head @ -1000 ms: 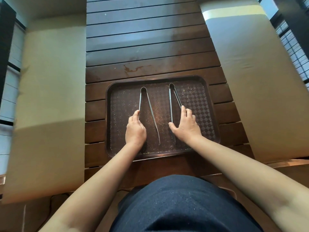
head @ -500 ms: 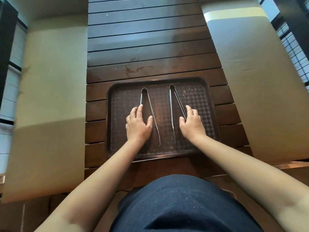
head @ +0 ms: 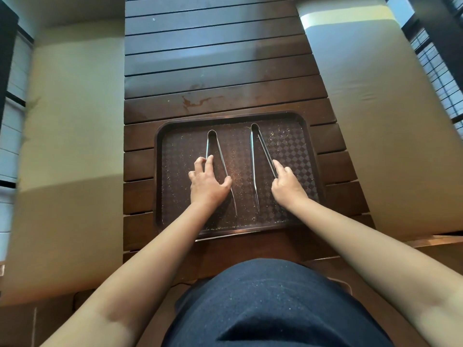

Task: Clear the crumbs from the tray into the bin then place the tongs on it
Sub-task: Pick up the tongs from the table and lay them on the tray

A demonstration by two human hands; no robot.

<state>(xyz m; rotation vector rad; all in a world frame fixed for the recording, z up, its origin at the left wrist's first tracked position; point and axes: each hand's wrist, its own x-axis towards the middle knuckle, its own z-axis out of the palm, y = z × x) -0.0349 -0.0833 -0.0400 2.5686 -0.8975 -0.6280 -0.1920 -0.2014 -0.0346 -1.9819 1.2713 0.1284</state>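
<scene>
A dark brown tray [head: 158, 171] with a checkered floor lies on the slatted wooden table [head: 220, 61], and fine crumbs [head: 236, 175] are scattered over it. Two metal tongs lie on the tray with their hinges pointing away from me. My left hand [head: 206, 182] spans the left tongs [head: 221, 152], fingers on the left arm and thumb on the right arm. My right hand [head: 286, 185] closes its fingers on the outer arm of the right tongs [head: 253, 156]. Both tongs rest on the tray. No bin is in view.
Pale cushioned benches run along the table on the left [head: 70, 121] and on the right [head: 375, 121]. Windows show at both outer edges. My dark-clothed lap [head: 275, 304] fills the bottom of the view, close to the table's near edge.
Both hands slid forward along the tongs. The left hand spread across its tongs' two arms, and the right hand shifted outward onto the outer arm of its tongs.
</scene>
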